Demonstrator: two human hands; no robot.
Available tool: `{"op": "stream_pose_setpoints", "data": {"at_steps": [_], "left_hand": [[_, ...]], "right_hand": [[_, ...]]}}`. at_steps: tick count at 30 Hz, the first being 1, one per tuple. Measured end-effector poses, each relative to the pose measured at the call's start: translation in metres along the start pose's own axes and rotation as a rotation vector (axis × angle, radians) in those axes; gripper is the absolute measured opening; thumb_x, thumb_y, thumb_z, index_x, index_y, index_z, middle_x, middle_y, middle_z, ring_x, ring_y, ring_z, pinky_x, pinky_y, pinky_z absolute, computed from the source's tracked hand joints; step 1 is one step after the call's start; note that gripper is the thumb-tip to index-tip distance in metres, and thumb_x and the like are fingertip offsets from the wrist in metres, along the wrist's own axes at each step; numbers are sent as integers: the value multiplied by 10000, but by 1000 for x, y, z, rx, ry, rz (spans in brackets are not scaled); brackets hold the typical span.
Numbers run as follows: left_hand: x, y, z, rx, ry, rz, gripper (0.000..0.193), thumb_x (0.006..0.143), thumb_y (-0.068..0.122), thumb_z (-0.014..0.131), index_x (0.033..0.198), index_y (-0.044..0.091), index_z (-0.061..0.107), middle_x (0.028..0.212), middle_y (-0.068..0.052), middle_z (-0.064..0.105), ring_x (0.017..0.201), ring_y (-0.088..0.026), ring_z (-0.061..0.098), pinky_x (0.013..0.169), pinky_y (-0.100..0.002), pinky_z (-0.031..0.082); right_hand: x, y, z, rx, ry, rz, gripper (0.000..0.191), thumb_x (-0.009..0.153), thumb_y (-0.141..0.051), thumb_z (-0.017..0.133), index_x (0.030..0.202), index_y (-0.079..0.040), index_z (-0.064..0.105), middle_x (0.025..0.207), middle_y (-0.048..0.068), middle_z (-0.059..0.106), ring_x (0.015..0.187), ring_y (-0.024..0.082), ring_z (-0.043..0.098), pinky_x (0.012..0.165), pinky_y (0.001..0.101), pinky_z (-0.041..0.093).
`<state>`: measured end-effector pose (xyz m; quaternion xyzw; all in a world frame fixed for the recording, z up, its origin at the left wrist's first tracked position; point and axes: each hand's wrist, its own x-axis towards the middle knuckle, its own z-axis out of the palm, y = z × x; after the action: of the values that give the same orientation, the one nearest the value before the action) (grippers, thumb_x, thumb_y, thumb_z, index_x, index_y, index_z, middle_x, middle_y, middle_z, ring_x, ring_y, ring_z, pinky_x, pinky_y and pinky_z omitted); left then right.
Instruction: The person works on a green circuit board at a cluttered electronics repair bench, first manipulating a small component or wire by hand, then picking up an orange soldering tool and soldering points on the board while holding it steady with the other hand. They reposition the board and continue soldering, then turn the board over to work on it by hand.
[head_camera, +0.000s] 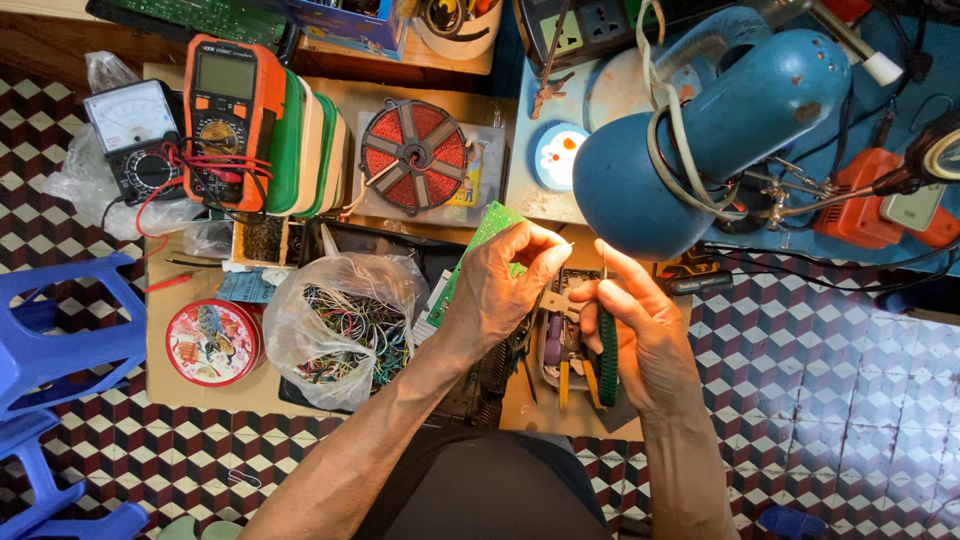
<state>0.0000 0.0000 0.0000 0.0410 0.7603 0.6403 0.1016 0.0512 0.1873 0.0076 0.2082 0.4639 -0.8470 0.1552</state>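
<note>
hands close together: left hand (500, 285) pinching a green circuit board (488, 232), right hand (640, 330) gripping a green-handled tool (607, 355); steady alignment needed next.

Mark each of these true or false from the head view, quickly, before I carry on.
1. The left hand holds a green circuit board. True.
2. The right hand is empty. False: it grips a green-handled tool.
3. The blue desk lamp hangs above the hands. True.
4. The bag of wires lies to the right of both hands. False: it lies to the left of them.
5. The orange meter sits at the upper left, near a red coil. True.
6. The round tin is blue. False: it is red.
</note>
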Motion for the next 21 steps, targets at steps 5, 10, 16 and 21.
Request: {"op": "stream_pose_setpoints", "data": {"at_steps": [5, 10, 16, 21], "left_hand": [[-4, 7, 13, 7, 6, 10, 157, 980, 208, 684, 1016, 55, 700, 923, -45, 744, 828, -126, 729, 729, -287, 596], [14, 17, 56, 31, 19, 38, 150, 977, 202, 693, 1006, 55, 701, 917, -42, 741, 818, -118, 722, 712, -283, 585], [72, 19, 33, 4, -7, 12, 147, 981, 196, 689, 1006, 51, 696, 917, -40, 738, 817, -115, 719, 712, -277, 583], [108, 19, 7, -12, -12, 13, 139, 984, 182, 682, 1010, 46, 689, 935, -41, 734, 831, -113, 717, 719, -270, 586]], "right_hand": [[0, -10, -2, -94, -36, 17, 557, 949, -67, 628, 1483, 15, 492, 955, 169, 699, 713, 142, 650, 545, 220, 549], [4, -41, -32, -79, -37, 40, 507, 942, -68, 660, 1424, 27, 534, 943, 158, 707, 679, 120, 637, 531, 205, 536], [58, -62, -10, -120, 2, 23, 486, 938, -63, 667, 1401, 30, 549, 951, 171, 720, 680, 115, 641, 558, 203, 546], [95, -71, 12, -130, -1, 34, 472, 932, -62, 675, 1384, 20, 564, 946, 171, 726, 668, 117, 639, 554, 201, 542]]}}
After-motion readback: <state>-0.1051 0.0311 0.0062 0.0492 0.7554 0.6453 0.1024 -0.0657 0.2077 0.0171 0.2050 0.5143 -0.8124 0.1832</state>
